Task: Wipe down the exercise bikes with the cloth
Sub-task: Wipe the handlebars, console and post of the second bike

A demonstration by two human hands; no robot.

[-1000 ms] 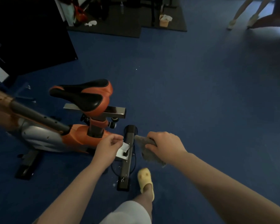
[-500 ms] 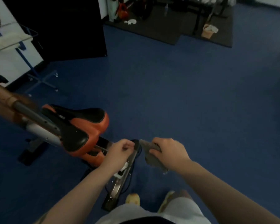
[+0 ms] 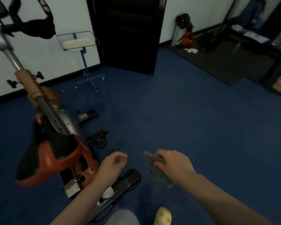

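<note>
while gripping cloth [image 3: 157, 170], right hand [image 3: 173, 164] raised

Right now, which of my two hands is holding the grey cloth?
Your right hand grips the crumpled grey cloth out over the blue floor. The left hand holds nothing, fingers loosely curled beside the orange-and-black bike saddle.

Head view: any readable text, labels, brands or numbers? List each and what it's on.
None readable.
White sticker on the bike's rear base bar: any print is too blurred to read.
White sheets on the dark table at far right: too small and blurred.
Orange bike body, saddle and cloth in the right hand: no lettering visible.
</note>
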